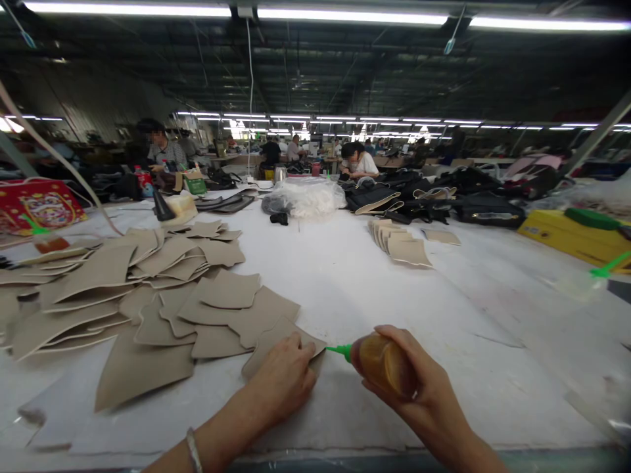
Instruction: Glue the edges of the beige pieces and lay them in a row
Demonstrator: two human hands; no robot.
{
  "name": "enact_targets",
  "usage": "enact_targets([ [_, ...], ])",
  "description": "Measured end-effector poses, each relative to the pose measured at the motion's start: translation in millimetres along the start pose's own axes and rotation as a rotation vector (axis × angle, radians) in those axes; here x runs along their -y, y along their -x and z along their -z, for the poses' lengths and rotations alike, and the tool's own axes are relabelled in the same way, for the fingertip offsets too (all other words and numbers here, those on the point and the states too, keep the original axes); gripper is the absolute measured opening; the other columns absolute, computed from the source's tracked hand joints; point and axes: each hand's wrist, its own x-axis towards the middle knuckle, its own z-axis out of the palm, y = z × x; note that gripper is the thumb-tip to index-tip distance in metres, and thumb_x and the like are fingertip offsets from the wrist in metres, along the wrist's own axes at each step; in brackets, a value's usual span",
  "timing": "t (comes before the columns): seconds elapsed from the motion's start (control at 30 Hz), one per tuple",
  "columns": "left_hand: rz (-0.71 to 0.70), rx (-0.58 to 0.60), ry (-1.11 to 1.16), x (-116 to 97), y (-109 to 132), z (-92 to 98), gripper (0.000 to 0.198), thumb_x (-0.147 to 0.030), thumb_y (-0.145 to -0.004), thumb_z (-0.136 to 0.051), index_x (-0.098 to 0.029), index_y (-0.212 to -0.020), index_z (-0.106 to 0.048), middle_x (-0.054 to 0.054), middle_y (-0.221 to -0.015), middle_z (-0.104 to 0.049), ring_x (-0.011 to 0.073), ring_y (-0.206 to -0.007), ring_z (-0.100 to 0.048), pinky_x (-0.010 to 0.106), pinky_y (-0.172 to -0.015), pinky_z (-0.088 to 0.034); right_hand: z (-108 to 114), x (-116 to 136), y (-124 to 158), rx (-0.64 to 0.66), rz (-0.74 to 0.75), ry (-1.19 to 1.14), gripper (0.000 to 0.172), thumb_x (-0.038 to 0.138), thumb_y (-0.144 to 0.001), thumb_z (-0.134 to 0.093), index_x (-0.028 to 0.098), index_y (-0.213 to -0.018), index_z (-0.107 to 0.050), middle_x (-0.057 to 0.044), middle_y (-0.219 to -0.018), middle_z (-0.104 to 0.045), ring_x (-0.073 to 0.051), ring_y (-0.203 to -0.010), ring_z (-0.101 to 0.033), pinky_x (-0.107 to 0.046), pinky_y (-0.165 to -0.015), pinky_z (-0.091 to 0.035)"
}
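My right hand (pixel 434 401) is wrapped round a squeeze glue bottle (pixel 379 364) of amber liquid, tipped on its side. Its green nozzle (pixel 339 351) points left, and the tip meets the edge of a taupe leather-like piece (pixel 273 336). With fingers curled, my left hand (pixel 286 378) grips that piece near its right corner, partly covering it. Behind and left of this hand, more flat taupe pieces (pixel 148 364) overlap in a loose spread. Further left lies a thicker heap of taupe pieces (pixel 98 272) with pale edges.
A small fanned stack of taupe pieces (pixel 407 249) lies further back on the white table (pixel 325 276). Black bag parts (pixel 424 197) and clear plastic wrap (pixel 310 197) line the far side. A yellow box (pixel 576 236) stands right, a red box (pixel 39 205) left. Other people sit beyond.
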Motion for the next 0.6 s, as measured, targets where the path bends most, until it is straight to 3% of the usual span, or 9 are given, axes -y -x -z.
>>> enact_targets([
  [0.23,0.017,0.021,0.019,2.2,1.1,0.5,0.026,-0.02,-0.08,-0.038,-0.022,-0.094,-0.06,0.006,-0.091,-0.056,0.018,-0.076,-0.056,0.029,-0.071,-0.042,-2.3,-2.7,-1.8,0.03,-0.057,0.013,0.05,0.032,-0.078,-0.07,0.031,-0.121,-0.045,-0.001,-0.114,-0.055,-0.019,-0.1,-0.056,-0.025,-0.086,-0.045],
  [0.4,0.0,0.055,0.037,9.9,2.0,0.4,0.03,-0.022,-0.082,-0.036,-0.025,-0.102,-0.058,0.004,-0.086,-0.057,0.0183,-0.073,-0.057,0.029,-0.068,-0.041,-4.2,-10.1,-0.2,-0.027,-0.127,-0.017,0.051,0.036,-0.077,-0.071,0.029,-0.121,-0.045,-0.002,-0.114,-0.056,-0.019,-0.098,-0.057,-0.027,-0.086,-0.045],
  [0.6,-0.006,0.098,0.052,11.8,3.2,5.7,0.036,-0.023,-0.084,-0.035,-0.029,-0.112,-0.057,0.004,-0.086,-0.059,0.0192,-0.077,-0.059,0.029,-0.07,-0.041,-6.3,-10.8,3.9,-0.002,-0.186,-0.033,0.051,0.039,-0.076,-0.072,0.028,-0.119,-0.047,-0.002,-0.111,-0.059,-0.02,-0.095,-0.059,-0.027,-0.081,-0.048],
])
